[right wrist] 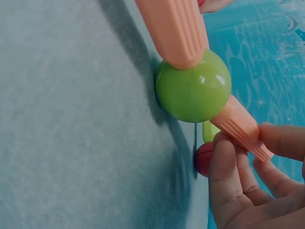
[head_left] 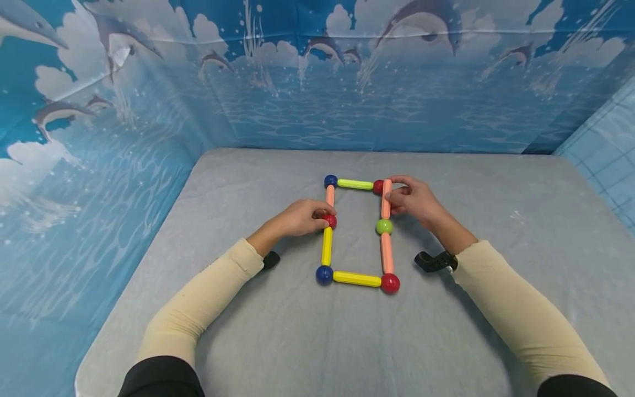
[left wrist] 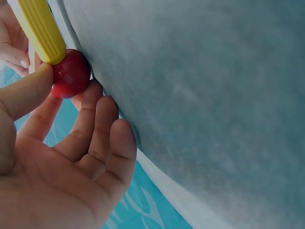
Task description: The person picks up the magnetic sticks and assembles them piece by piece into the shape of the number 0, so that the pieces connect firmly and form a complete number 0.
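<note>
A rectangle of coloured rods and balls lies on the grey table. My left hand (head_left: 301, 218) pinches the red ball (left wrist: 74, 76) midway along the left side, thumb on one side and fingertips on the other. A yellow rod (left wrist: 42, 29) and a pink rod (head_left: 330, 195) join that ball. On the right side, my right hand (head_left: 418, 200) holds a pink rod (right wrist: 238, 125) between thumb and fingers. One end meets the green ball (right wrist: 194, 88); the other tilts up off the table, overlapping the far red ball (head_left: 378, 187) in the head view.
Blue balls (head_left: 331, 181) (head_left: 324, 275) mark the left corners. A lime rod (head_left: 355, 184) spans the far side, a yellow rod (head_left: 357, 279) the near side. Another pink rod (head_left: 387, 253) runs to the near red ball (head_left: 390, 283). Dolphin-print curtains (head_left: 307, 110) stand behind the table (head_left: 278, 342).
</note>
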A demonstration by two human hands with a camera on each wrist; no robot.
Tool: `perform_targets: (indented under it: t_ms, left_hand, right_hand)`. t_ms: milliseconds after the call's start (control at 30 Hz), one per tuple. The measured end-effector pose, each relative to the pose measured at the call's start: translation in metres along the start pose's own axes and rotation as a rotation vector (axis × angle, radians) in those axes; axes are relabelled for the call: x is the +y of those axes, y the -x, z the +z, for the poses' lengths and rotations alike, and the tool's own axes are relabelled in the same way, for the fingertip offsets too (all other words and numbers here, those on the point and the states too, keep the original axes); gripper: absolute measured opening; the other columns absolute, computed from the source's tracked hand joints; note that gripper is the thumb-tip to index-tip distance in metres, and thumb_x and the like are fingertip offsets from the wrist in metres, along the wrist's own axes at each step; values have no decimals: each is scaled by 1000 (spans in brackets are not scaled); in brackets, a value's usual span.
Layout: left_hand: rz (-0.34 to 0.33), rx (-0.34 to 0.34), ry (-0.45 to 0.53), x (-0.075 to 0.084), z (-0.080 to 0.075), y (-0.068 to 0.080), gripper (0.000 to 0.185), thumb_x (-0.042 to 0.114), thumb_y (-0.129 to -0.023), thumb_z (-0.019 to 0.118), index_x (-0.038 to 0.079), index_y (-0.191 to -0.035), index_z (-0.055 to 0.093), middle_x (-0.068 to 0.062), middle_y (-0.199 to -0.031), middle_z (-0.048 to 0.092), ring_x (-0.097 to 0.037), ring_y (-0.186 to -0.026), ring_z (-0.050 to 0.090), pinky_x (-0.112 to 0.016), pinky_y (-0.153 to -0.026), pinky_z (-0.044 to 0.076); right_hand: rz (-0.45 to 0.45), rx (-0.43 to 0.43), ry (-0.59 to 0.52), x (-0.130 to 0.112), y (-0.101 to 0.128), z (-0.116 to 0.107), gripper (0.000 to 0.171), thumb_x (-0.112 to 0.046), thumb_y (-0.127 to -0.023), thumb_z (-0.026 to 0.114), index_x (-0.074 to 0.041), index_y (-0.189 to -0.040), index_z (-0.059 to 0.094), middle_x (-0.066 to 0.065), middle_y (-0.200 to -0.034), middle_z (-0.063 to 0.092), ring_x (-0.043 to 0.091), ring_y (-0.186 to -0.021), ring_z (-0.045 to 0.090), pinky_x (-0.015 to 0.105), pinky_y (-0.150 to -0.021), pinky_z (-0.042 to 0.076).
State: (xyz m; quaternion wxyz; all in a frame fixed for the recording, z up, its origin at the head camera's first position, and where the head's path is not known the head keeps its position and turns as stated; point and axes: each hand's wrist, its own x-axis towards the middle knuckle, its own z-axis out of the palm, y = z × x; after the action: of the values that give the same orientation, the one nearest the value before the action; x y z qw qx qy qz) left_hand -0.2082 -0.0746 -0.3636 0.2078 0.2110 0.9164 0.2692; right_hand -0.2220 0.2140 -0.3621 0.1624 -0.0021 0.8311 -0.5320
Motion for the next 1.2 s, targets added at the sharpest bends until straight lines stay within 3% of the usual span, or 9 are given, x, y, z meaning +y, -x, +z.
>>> perform_targets:
  t_ms: [467, 867, 1200]
  left_hand:
    - [-17, -5, 14, 1, 0, 2, 35, 22, -99, 62, 21, -134, 62, -9, -131, 65, -22, -110, 60, -35, -93, 53]
    - [-3, -1, 8, 1, 0, 2, 35, 22, -99, 61, 21, -134, 62, -9, -132, 65, -22, -110, 60, -35, -92, 53]
    - [-25, -10, 27, 3, 0, 2, 35, 21, -99, 61, 22, -134, 62, -10, -131, 65, -22, -110, 60, -35, -93, 53]
  right_hand:
    - [8, -20, 96, 3, -4, 7, 59, -24, -103, 53, -9, -155, 30, 23, -135, 53, 20, -96, 62, 42, -97, 54]
    - [40, -30, 117, 3, -8, 8, 60, -23, -101, 55, -4, -153, 31, 23, -144, 51, 20, -98, 60, 32, -91, 53]
    - [98, -27, 123, 5, -12, 9, 58, -24, -100, 57, -3, -149, 34, 21, -136, 54, 20, -95, 59, 26, -82, 53]
